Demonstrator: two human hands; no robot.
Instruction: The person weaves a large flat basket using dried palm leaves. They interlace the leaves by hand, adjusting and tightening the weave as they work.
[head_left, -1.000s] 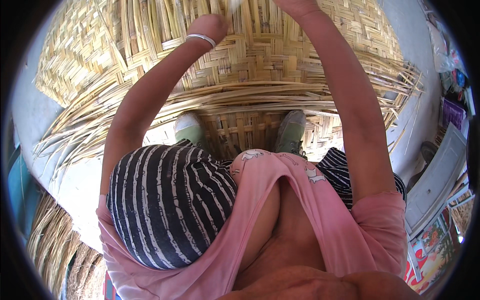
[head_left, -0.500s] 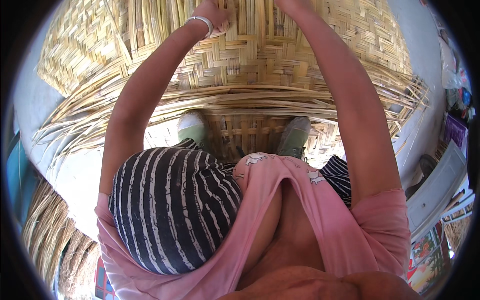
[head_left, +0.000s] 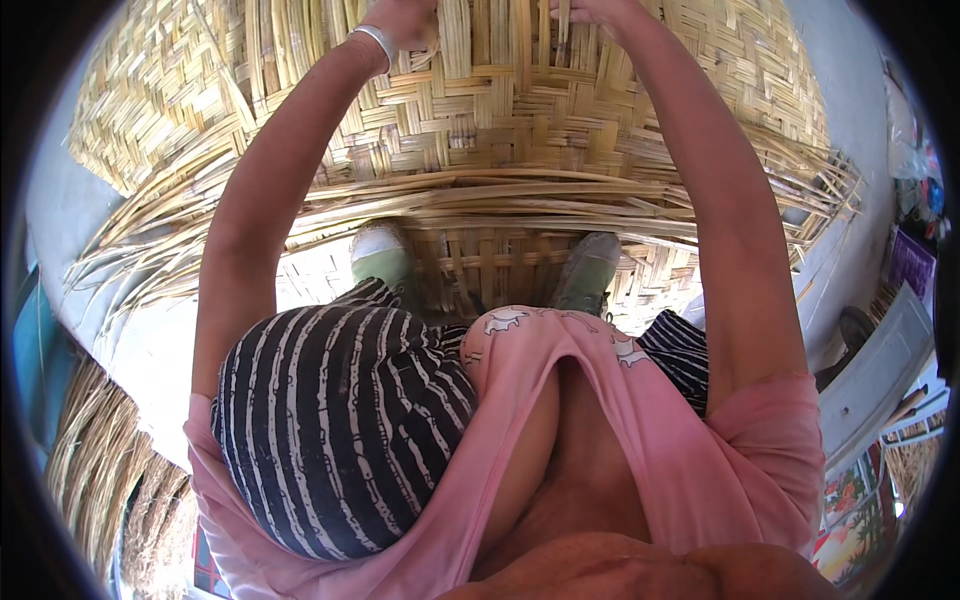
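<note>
A large pale-yellow mat (head_left: pixel 500 110) of flat plant strips, woven in a diagonal pattern, fills the upper part of the head view. My left hand (head_left: pixel 402 22), with a silver bangle on its wrist, rests on the weave at the top edge. Its fingers are curled; what they grip, if anything, is hidden. To the right, my right hand (head_left: pixel 605 12) is partly cut off by the top edge, fingers pinched at a narrow strip (head_left: pixel 565 35). Several loose upright strips (head_left: pixel 455 40) lie between the hands.
Long unwoven strip ends (head_left: pixel 470 195) bunch along the mat's near edge, before my green shoes (head_left: pixel 385 262), which rest on woven matting. Bundles of dry stalks (head_left: pixel 90 430) lie at lower left. A grey-white panel (head_left: pixel 880 360) and plastic bags (head_left: pixel 905 130) are at right.
My left hand has shifted a little left and my right hand slightly right and down, so more of its fingers show. The hands are farther apart.
</note>
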